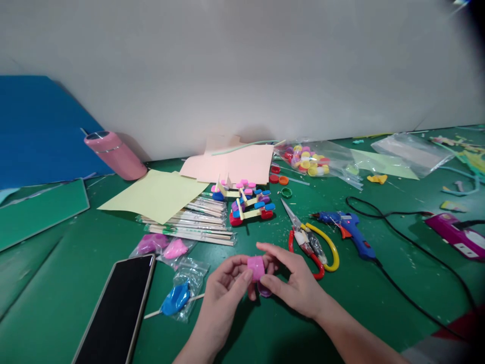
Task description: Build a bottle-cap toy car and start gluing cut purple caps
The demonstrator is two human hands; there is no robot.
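Observation:
Low in the middle of the head view, my left hand pinches a small pink piece between thumb and fingers. A round purple bottle cap is right below it. My right hand closes in from the other side, its thumb at the cap and the pink piece's lower edge and its index finger raised. Whether the pink piece is joined to the cap is hidden. Beyond my hands stand little models made of sticks with coloured caps and clay lumps.
Scissors and a blue glue gun with a trailing cord lie right. A phone, bagged blue clay, wrapped sticks and yellow paper are left. A pink flask and bagged caps sit behind.

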